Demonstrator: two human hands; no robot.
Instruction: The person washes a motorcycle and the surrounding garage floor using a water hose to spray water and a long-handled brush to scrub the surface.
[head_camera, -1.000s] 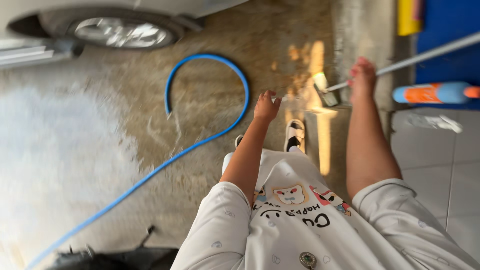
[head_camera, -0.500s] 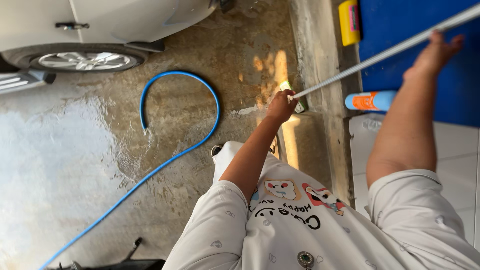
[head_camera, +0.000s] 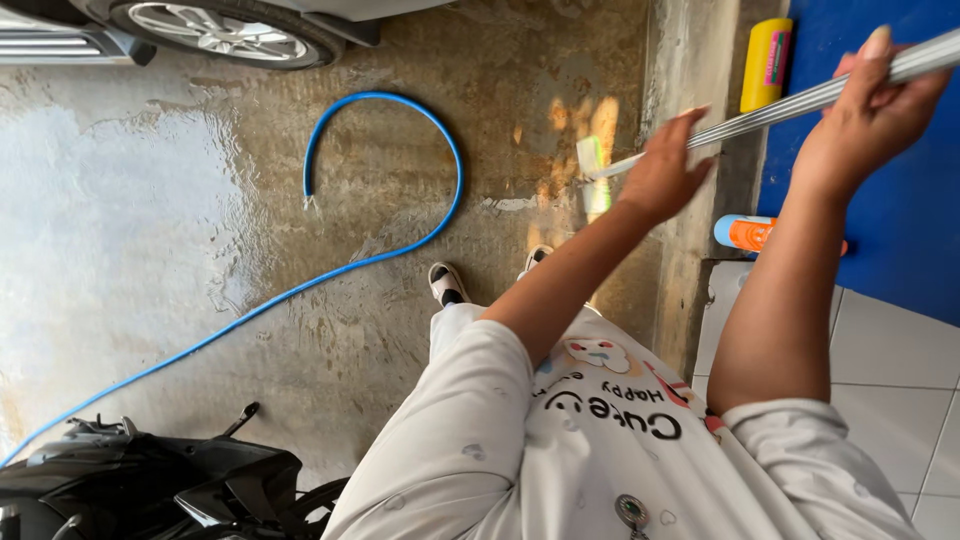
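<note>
A long silver pole (head_camera: 790, 102) runs from the upper right down to a small brush head (head_camera: 592, 158) just above the wet concrete floor. My right hand (head_camera: 868, 110) is wrapped around the pole near the right edge. My left hand (head_camera: 664, 170) sits lower on the pole with its fingers spread against it; how firmly it grips I cannot tell. A blue hose (head_camera: 380, 190) loops across the floor with water running from its end (head_camera: 312, 205).
A car wheel (head_camera: 215, 27) is at the top left. A black motorbike (head_camera: 140, 490) stands at the bottom left. A concrete kerb (head_camera: 690, 60), a yellow bottle (head_camera: 766, 64), an orange-and-blue bottle (head_camera: 745, 232), a blue wall and white tiles lie to the right.
Both hands have moved up and right along the pole, and the brush head has lifted. The view has swung, bringing the motorbike into sight and pushing the car to the top edge.
</note>
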